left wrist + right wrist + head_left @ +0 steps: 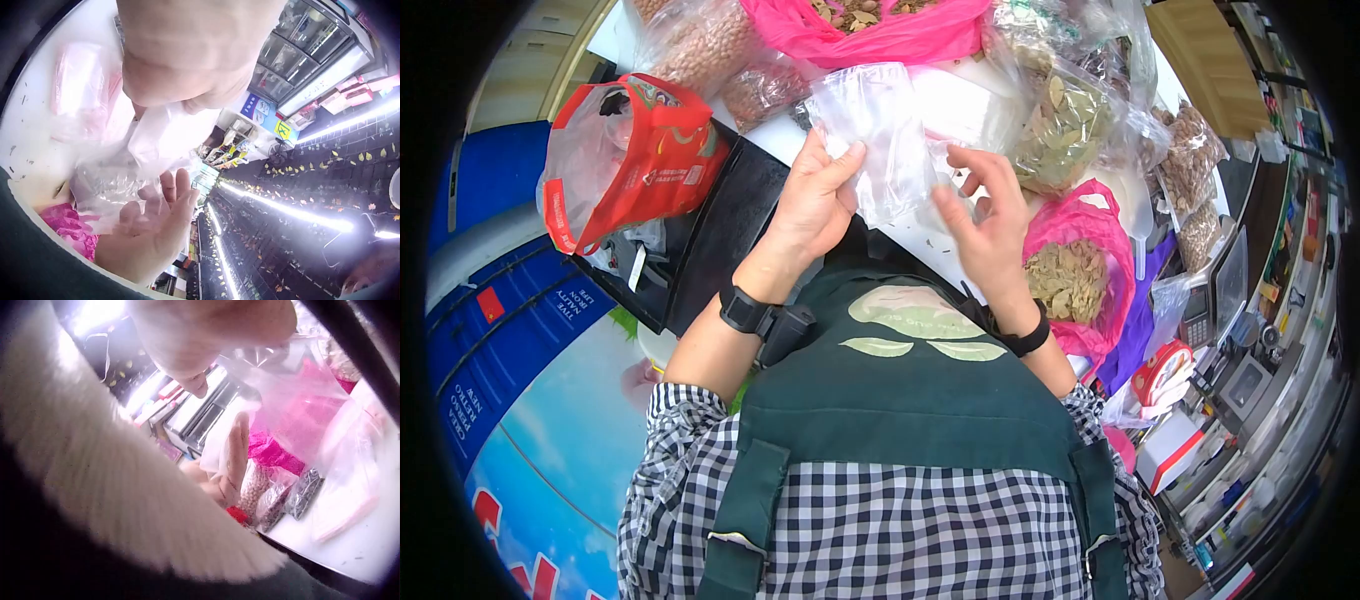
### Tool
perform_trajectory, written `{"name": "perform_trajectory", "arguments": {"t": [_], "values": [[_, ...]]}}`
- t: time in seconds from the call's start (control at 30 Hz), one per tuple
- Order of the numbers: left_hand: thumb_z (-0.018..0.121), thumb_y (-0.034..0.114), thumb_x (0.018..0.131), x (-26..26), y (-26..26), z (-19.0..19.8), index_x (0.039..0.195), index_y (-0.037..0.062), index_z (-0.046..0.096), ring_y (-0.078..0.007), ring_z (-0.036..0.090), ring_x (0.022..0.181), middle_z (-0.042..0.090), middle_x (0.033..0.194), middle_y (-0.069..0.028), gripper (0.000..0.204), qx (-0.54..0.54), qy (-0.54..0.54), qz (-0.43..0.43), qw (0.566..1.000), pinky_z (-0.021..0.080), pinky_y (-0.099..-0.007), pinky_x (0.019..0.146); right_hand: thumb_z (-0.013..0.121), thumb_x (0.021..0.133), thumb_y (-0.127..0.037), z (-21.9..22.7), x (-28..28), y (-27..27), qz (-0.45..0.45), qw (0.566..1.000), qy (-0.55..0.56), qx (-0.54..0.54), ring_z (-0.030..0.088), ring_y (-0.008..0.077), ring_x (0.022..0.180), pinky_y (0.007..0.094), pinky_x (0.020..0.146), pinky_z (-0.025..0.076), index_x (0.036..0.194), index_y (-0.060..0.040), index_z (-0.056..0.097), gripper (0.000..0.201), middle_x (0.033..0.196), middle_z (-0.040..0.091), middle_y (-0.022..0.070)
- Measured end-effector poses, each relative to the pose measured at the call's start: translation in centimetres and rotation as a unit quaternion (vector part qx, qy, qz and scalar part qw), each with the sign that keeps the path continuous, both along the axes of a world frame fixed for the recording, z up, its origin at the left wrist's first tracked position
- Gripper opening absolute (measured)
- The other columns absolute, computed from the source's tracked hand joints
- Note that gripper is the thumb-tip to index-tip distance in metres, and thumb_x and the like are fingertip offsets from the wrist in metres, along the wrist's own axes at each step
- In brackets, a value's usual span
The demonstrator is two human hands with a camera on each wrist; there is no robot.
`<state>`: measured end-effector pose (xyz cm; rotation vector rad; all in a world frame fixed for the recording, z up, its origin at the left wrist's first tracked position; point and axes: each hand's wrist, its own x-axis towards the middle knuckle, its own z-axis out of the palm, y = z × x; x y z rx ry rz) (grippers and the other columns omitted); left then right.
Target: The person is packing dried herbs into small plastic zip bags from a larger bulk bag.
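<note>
A clear, thin plastic bag (878,140) hangs in front of the body in the head view, its left edge pinched between the thumb and fingers of my left hand (815,205). At the bag's right side is my right hand (990,225), its fingers bent loosely and thumb apart; whether it touches the film is not plain. In the left wrist view the bag (169,134) stretches from the left hand (187,56) toward the right hand (150,234). The right wrist view shows the left hand (231,469) behind the translucent film (294,406).
A red shopping bag (635,165) stands at the left. Behind are bags of pinkish beans (700,50) and a pink bag (870,38) of dried pieces. To the right are a clear bag of dried leaves (1060,135) and an open pink bag (1112,275) of dried leaves.
</note>
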<state>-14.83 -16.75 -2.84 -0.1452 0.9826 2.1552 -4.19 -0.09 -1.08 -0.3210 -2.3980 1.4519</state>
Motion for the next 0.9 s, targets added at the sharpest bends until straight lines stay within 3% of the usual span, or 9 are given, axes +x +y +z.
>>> {"name": "perform_trajectory", "arguments": {"t": [0.07, 0.2, 0.37, 0.47, 0.53, 0.63, 0.7, 0.83, 0.9], "values": [[0.054, 0.002, 0.098, 0.1, -0.4, 0.2, 0.143, 0.0074, 0.034, -0.0187, 0.055, 0.122, 0.055, 0.134, -0.0083, 0.050, 0.015, -0.009, -0.003, 1.000, 0.047, -0.0374, 0.103, 0.074, 0.085, -0.018, -0.9, -0.5, 0.6, -0.014, 0.990, -0.030, -0.137, 0.053, 0.0112, 0.082, 0.0252, 0.075, 0.044, 0.113, 0.0007, 0.065, 0.035, 0.099, 0.067, 0.0060], [0.058, 0.000, 0.095, 0.8, -1.2, 0.3, 0.146, 0.0068, 0.034, -0.0177, 0.055, 0.122, 0.056, 0.133, -0.0075, 0.057, -0.013, 0.021, -0.082, 0.996, 0.046, -0.0361, 0.103, 0.074, 0.086, -0.016, -0.8, -1.1, -0.5, 0.021, 0.950, -0.075, -0.301, 0.050, 0.0076, 0.078, 0.0251, 0.072, 0.044, 0.106, 0.0023, 0.064, 0.028, 0.090, 0.064, -0.0005], [0.061, -0.003, 0.092, 1.5, -2.3, -0.9, 0.140, 0.0044, 0.041, -0.0170, 0.058, 0.116, 0.059, 0.128, -0.0090, 0.052, -0.064, 0.053, -0.069, 0.994, 0.048, -0.0332, 0.098, 0.074, 0.086, -0.016, -3.9, -1.2, -2.4, 0.041, 0.965, -0.036, -0.256, 0.043, 0.0068, 0.067, 0.0271, 0.058, 0.039, 0.087, 0.0011, 0.058, 0.024, 0.073, 0.052, 0.0007], [0.061, -0.002, 0.093, 1.6, -3.4, -1.5, 0.135, 0.0028, 0.044, -0.0174, 0.060, 0.113, 0.061, 0.125, -0.0102, 0.045, -0.096, 0.080, -0.023, 0.992, 0.049, -0.0329, 0.097, 0.073, 0.086, -0.020, -2.9, -1.4, -2.6, 0.055, 0.949, -0.173, -0.257, 0.040, 0.0099, 0.061, 0.0303, 0.052, 0.035, 0.085, 0.0009, 0.054, 0.028, 0.063, 0.044, 0.0033], [0.062, -0.001, 0.092, 1.1, -3.8, -1.4, 0.132, 0.0009, 0.048, -0.0179, 0.060, 0.113, 0.063, 0.123, -0.0103, 0.042, -0.097, 0.067, 0.029, 0.993, 0.048, -0.0342, 0.099, 0.072, 0.087, -0.017, -3.4, -1.2, -2.5, 0.104, 0.959, -0.163, -0.209, 0.040, 0.0083, 0.065, 0.0295, 0.055, 0.036, 0.085, 0.0000, 0.054, 0.025, 0.067, 0.045, 0.0000], [0.063, -0.001, 0.092, 0.8, -5.6, -1.1, 0.130, 0.0005, 0.051, -0.0183, 0.061, 0.112, 0.063, 0.123, -0.0099, 0.040, -0.020, -0.030, -0.020, 0.999, 0.046, -0.0354, 0.101, 0.071, 0.088, -0.015, -3.1, -1.0, -3.4, 0.147, 0.959, -0.184, -0.157, 0.042, 0.0093, 0.069, 0.0307, 0.060, 0.039, 0.086, -0.0002, 0.052, 0.024, 0.070, 0.046, 0.0001], [0.063, -0.001, 0.092, 1.5, -6.6, -1.9, 0.128, -0.0001, 0.055, -0.0177, 0.061, 0.111, 0.064, 0.122, -0.0089, 0.038, -0.038, -0.044, -0.041, 0.997, 0.045, -0.0355, 0.101, 0.069, 0.083, -0.021, -3.2, -1.0, -4.2, 0.155, 0.970, -0.129, -0.134, 0.050, 0.0360, 0.059, 0.0415, 0.057, 0.040, 0.086, 0.0018, 0.053, 0.028, 0.065, 0.052, 0.0188], [0.065, 0.000, 0.091, 1.9, -9.6, -0.6, 0.125, -0.0012, 0.057, -0.0159, 0.061, 0.108, 0.064, 0.120, -0.0073, 0.035, -0.180, 0.068, -0.019, 0.981, 0.047, -0.0337, 0.097, 0.068, 0.085, -0.021, -2.5, -1.0, -4.3, 0.244, 0.933, -0.198, -0.175, 0.057, 0.0294, 0.058, 0.0381, 0.056, 0.043, 0.086, 0.0009, 0.056, 0.025, 0.065, 0.056, 0.0162], [0.065, 0.000, 0.091, 0.0, -12.8, 1.8, 0.126, -0.0028, 0.056, -0.0166, 0.062, 0.106, 0.064, 0.121, -0.0083, 0.036, -0.281, 0.170, 0.074, 0.942, 0.048, -0.0336, 0.096, 0.068, 0.087, -0.020, -1.9, -1.0, -4.0, 0.254, 0.905, -0.225, -0.255, 0.060, 0.0187, 0.057, 0.0329, 0.056, 0.045, 0.088, -0.0001, 0.060, 0.021, 0.067, 0.062, 0.0119]]}}
